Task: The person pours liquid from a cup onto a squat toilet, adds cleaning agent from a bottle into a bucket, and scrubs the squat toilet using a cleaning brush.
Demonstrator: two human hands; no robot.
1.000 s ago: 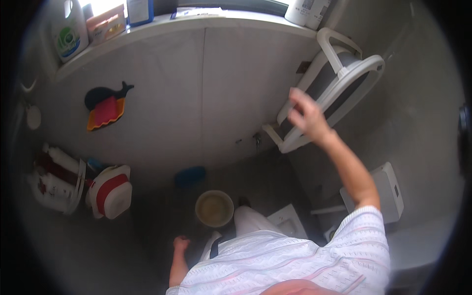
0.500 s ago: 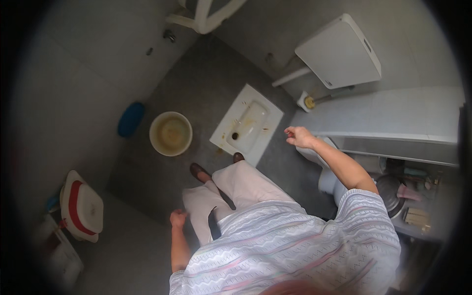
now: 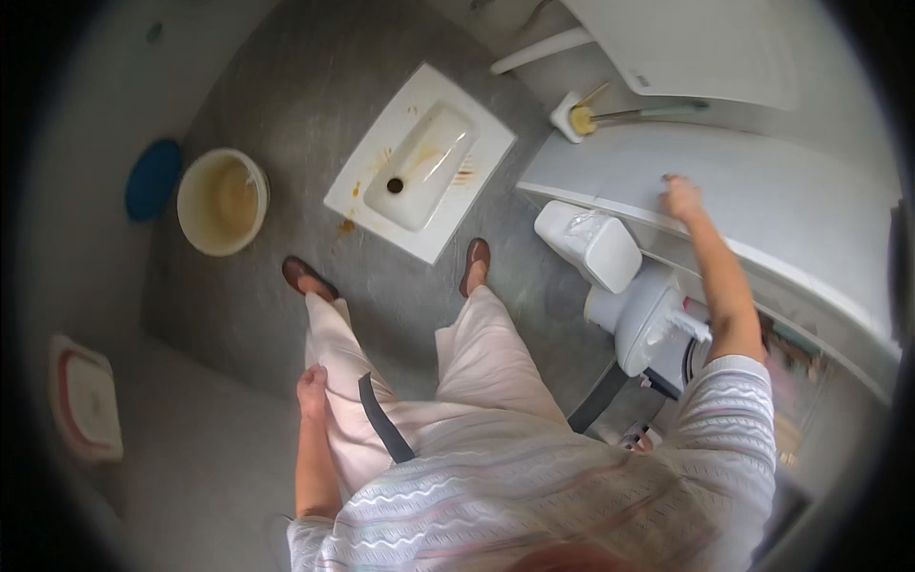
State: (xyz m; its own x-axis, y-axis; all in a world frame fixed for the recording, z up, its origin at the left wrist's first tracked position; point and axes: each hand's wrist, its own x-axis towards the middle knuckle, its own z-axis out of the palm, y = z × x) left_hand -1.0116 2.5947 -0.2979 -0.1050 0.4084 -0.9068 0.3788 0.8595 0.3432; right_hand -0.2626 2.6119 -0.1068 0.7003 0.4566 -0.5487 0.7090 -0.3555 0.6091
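Observation:
My right hand (image 3: 681, 198) reaches over the white ledge (image 3: 782, 205) with its fingers slightly apart and nothing visible in them. Beyond it, nearest along the wall, a brush with a long handle (image 3: 634, 113) stands in a small white holder (image 3: 568, 122) with something yellow at its mouth. My left hand (image 3: 312, 386) hangs beside my left thigh, fingers curled, with nothing seen in it. Ahead of my feet lies a white squat toilet (image 3: 477, 129) with brown and yellow stains on its rim and basin.
A cream bucket (image 3: 222, 202) with murky contents stands left of the toilet, beside a blue oval basin (image 3: 152, 181). A white lidded bin (image 3: 596, 246) and a grey-white plastic container (image 3: 639, 319) stand below the ledge. A white cistern (image 3: 696, 48) hangs on the wall.
I have stepped forward, and the toilet and bucket now appear closer. My right hand has moved from beside the toilet to over the ledge. My left hand stays by my thigh.

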